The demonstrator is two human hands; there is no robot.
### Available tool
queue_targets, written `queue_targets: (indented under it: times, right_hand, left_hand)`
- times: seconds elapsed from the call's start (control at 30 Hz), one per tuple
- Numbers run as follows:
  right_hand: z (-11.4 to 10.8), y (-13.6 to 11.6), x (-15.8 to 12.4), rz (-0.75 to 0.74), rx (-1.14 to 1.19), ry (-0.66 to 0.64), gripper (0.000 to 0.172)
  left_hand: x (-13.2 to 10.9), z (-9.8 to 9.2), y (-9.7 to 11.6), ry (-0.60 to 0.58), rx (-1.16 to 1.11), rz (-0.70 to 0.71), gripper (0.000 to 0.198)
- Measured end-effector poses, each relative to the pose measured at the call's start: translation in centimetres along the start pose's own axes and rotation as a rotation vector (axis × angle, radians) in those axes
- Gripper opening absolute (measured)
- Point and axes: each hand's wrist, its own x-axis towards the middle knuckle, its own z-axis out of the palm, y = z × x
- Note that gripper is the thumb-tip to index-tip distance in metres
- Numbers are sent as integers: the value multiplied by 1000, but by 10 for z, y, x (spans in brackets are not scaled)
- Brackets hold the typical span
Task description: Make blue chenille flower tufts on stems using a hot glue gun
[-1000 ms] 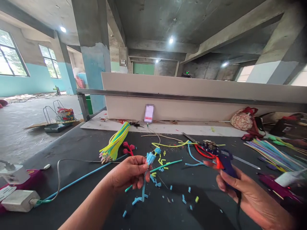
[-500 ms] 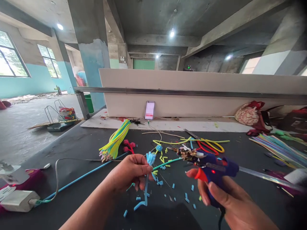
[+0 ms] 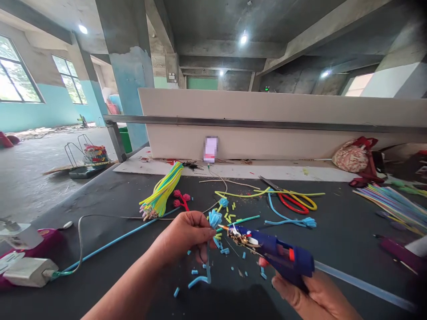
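Note:
My left hand (image 3: 196, 233) pinches a blue pipe-cleaner flower (image 3: 215, 218) just under its fluffy head, and its bent stem (image 3: 200, 280) hangs below. In my right hand (image 3: 310, 291) is a dark blue glue gun (image 3: 280, 255), gripped by its handle, with a clear glue stick (image 3: 363, 284) out of its back end. The gun's nozzle points left, close beside the flower head; whether it touches cannot be made out. Another blue flower piece (image 3: 308, 222) lies on the table at right. Short cut blue bits (image 3: 225, 251) and yellow-green bits (image 3: 230, 218) are scattered around.
Behind lie red-and-yellow-handled scissors (image 3: 295, 202), a small red flower piece (image 3: 182, 199) and a yellow-green pipe-cleaner bundle (image 3: 163, 191). A phone (image 3: 211, 149) leans on the back board. At left is a plugged-in white charger (image 3: 30, 275); at right, coloured pipe cleaners (image 3: 390, 206).
My right hand has brought the glue gun left and turned it, so its nozzle is now by the flower. The blue piece on the right now shows from behind the gun.

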Motion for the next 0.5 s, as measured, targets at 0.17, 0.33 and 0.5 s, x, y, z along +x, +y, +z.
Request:
queue_targets:
  times: [0.17,0.33,0.5]
  right_hand:
    - [5,-1,2,-21,-58,36,30]
    - [8,-4,3,-4,-52,30,33]
    - [4,-4,1,32,-43,56,30]
  left_hand:
    - [-3,2,2,17,59,-3,18]
    - [-3,0,0,17,98,-18,19]
    - [-2,2,2,47,146,-57,14]
